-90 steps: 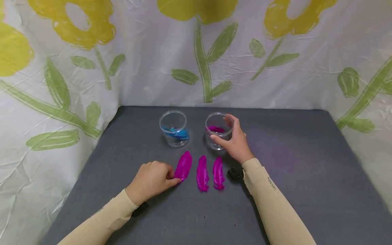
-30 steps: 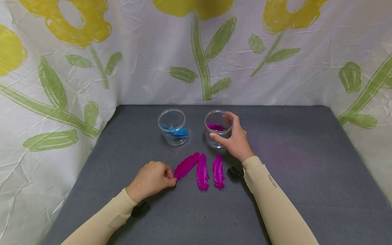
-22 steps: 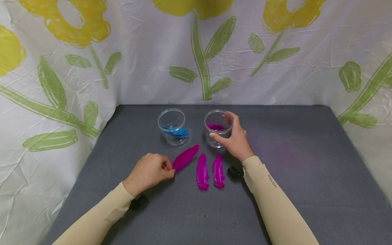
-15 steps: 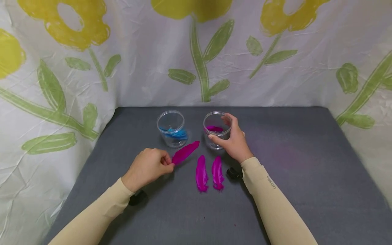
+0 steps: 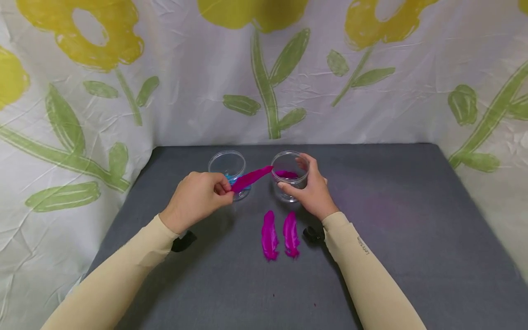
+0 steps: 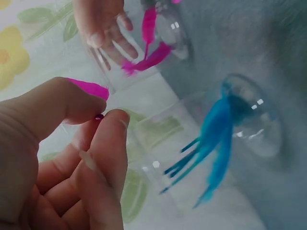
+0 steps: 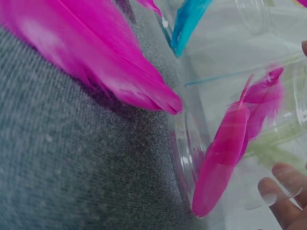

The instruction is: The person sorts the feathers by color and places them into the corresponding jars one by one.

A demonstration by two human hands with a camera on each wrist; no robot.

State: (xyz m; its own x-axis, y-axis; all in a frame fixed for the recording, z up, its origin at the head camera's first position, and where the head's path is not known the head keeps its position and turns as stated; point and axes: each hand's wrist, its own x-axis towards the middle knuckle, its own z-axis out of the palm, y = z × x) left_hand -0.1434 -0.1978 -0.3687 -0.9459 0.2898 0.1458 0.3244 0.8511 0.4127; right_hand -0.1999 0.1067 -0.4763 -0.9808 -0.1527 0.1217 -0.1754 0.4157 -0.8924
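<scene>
Between thumb and fingers my left hand [image 5: 198,197] pinches a magenta feather [image 5: 252,178] by one end. The feather is raised, slants up to the right, and its far tip reaches the rim of a clear plastic jar [image 5: 290,158]. My right hand [image 5: 312,190] holds that jar from its right side, thumb in front. Inside it lie magenta feathers [image 7: 223,158], seen through the wall in the right wrist view. Behind my left hand stands a second clear jar [image 5: 227,158] with blue feathers [image 6: 213,139] in it, partly hidden by the hand and the held feather.
Two magenta feathers, a left one [image 5: 270,236] and a right one [image 5: 291,234], lie side by side on the dark grey table [image 5: 371,275] in front of the jars. A white cloth with painted flowers [image 5: 185,91] hangs behind and at the sides.
My left hand has lifted the magenta feather off the table and carried it up and forward to the right-hand jar's rim. My right hand keeps its hold on the jar.
</scene>
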